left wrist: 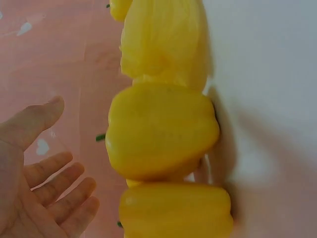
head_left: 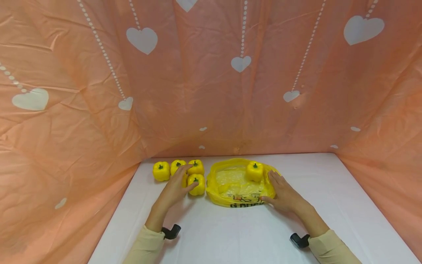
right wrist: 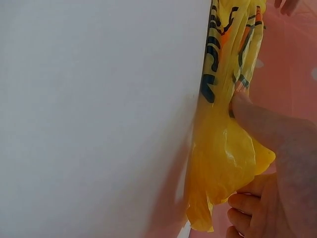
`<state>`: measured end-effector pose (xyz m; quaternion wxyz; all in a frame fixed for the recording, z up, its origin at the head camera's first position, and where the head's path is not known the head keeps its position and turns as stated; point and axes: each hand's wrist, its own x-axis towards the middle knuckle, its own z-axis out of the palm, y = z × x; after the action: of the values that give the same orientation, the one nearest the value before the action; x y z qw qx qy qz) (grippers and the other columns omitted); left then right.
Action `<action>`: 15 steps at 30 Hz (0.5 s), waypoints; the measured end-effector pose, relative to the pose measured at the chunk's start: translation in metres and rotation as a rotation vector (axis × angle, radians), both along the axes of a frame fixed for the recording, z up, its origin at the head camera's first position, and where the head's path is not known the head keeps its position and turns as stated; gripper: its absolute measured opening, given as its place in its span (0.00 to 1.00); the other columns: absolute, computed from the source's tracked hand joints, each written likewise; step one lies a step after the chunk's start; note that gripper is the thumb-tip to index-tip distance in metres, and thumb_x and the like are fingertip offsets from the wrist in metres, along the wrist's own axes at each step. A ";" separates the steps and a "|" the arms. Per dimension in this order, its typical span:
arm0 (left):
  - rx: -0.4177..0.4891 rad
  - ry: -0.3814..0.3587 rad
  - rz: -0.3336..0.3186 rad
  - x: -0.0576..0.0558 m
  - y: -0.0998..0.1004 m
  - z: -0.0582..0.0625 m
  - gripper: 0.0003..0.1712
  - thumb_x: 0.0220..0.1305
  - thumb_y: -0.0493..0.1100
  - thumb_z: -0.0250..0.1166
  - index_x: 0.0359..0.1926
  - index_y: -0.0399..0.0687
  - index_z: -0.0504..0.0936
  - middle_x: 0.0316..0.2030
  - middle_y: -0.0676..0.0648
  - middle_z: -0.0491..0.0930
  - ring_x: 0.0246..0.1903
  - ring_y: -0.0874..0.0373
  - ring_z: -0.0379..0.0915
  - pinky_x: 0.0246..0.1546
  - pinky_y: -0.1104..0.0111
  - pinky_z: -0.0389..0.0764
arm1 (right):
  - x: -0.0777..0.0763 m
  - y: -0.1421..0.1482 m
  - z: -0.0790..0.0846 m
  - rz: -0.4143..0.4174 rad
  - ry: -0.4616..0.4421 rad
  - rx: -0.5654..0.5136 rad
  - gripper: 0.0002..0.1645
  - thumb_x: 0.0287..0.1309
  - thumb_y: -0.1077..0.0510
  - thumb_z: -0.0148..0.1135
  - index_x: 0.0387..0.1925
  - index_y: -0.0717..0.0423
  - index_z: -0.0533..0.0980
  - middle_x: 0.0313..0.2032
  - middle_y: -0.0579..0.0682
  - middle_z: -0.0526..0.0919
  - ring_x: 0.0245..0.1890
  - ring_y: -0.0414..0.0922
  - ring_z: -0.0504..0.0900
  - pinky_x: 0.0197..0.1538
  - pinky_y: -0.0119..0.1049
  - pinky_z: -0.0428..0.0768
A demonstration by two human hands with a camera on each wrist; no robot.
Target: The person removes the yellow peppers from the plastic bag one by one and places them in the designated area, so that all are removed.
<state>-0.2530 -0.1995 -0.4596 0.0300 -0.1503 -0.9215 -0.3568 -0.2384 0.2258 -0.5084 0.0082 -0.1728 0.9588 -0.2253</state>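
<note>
Several yellow bell peppers (head_left: 161, 171) with green stems stand grouped at the back left of the table. Over this group reaches my left hand (head_left: 175, 190), thumb and fingers spread apart; it covers part of the peppers behind it. In the left wrist view that hand shows beside a large pepper (left wrist: 161, 131), with a gap between them. A yellow plastic bag (head_left: 215, 198) with dark print lies with its mouth spread wide, and one pepper (head_left: 255, 171) sits inside at its right. My right hand (head_left: 285, 193) rests against the bag's right side, thumb (right wrist: 255, 116) touching the rim.
A white cloth-like tabletop (head_left: 230, 234) extends toward me. Behind it and at both sides hangs a pink-orange curtain (head_left: 211, 91) with white hearts. Black wrist mounts (head_left: 171, 232) sit on both wrists, at the beige sleeves (head_left: 145, 244).
</note>
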 end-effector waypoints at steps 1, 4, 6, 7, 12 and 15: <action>-0.001 -0.002 -0.006 -0.001 0.002 0.000 0.43 0.72 0.51 0.74 0.81 0.48 0.65 0.81 0.38 0.60 0.80 0.35 0.56 0.78 0.37 0.61 | 0.000 0.000 0.000 0.000 -0.001 0.001 0.63 0.68 0.39 0.71 0.82 0.73 0.49 0.82 0.71 0.49 0.82 0.71 0.49 0.82 0.66 0.50; -0.002 -0.007 -0.027 -0.003 0.009 0.000 0.44 0.71 0.51 0.74 0.81 0.48 0.65 0.81 0.38 0.60 0.79 0.36 0.58 0.77 0.38 0.63 | 0.001 -0.001 0.001 -0.002 -0.004 0.001 0.63 0.68 0.39 0.71 0.82 0.73 0.49 0.82 0.72 0.49 0.82 0.71 0.49 0.81 0.66 0.51; -0.007 -0.002 -0.044 -0.004 0.014 0.000 0.44 0.71 0.51 0.75 0.81 0.48 0.65 0.81 0.39 0.61 0.79 0.37 0.59 0.77 0.38 0.64 | 0.001 -0.001 0.002 -0.004 -0.008 -0.001 0.63 0.68 0.39 0.71 0.82 0.73 0.49 0.82 0.72 0.49 0.82 0.71 0.49 0.81 0.66 0.51; -0.009 0.004 -0.054 -0.005 0.016 0.000 0.45 0.71 0.51 0.75 0.81 0.47 0.65 0.81 0.39 0.61 0.78 0.37 0.60 0.76 0.39 0.65 | 0.001 -0.001 0.002 -0.004 -0.010 -0.001 0.63 0.68 0.39 0.71 0.82 0.72 0.49 0.82 0.72 0.49 0.82 0.71 0.49 0.81 0.66 0.51; -0.013 0.022 -0.098 -0.008 0.028 -0.001 0.45 0.70 0.50 0.75 0.81 0.48 0.65 0.79 0.40 0.64 0.76 0.40 0.64 0.75 0.42 0.69 | 0.001 -0.001 0.001 -0.006 -0.012 0.005 0.63 0.68 0.38 0.71 0.82 0.72 0.50 0.83 0.71 0.49 0.82 0.71 0.49 0.81 0.66 0.51; -0.013 0.012 -0.113 -0.011 0.035 0.000 0.45 0.70 0.51 0.76 0.81 0.50 0.65 0.79 0.41 0.65 0.75 0.41 0.66 0.73 0.42 0.71 | 0.000 -0.001 0.000 -0.003 -0.008 0.017 0.63 0.69 0.37 0.71 0.82 0.72 0.50 0.83 0.71 0.49 0.82 0.70 0.49 0.82 0.65 0.51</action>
<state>-0.2636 -0.1646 -0.4598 0.0145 -0.2046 -0.9136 -0.3511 -0.2388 0.2251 -0.5084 0.0130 -0.1702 0.9609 -0.2181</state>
